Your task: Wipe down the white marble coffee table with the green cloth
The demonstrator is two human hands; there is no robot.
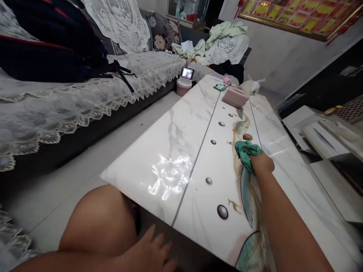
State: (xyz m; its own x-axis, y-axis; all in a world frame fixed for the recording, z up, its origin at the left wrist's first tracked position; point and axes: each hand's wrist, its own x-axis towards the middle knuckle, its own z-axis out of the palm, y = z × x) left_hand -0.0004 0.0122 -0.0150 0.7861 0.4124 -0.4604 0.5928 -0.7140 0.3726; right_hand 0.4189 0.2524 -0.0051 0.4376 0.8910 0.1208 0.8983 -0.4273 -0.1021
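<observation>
On the long marble-patterned table (170, 139), my right hand (262, 162) presses a bunched green cloth (246, 151) against the printed top. Its fingers are closed on the cloth and partly hidden by it. Just beyond the cloth, a brown patch (247, 136) shows on the table; whether it is printed or a small object I cannot tell. My left hand (153, 249) is low in front, beside my knee and off the table's near edge. Nothing is in it, and its fingers are spread.
A pink tissue box (236, 96) stands at the table's far end, near a small green packet (220, 87) and a plastic bag (251, 85). Left is a lace-covered sofa (136, 71) with a dark backpack (53, 49). A lit phone (187, 73) rests on a pink bucket (183, 87).
</observation>
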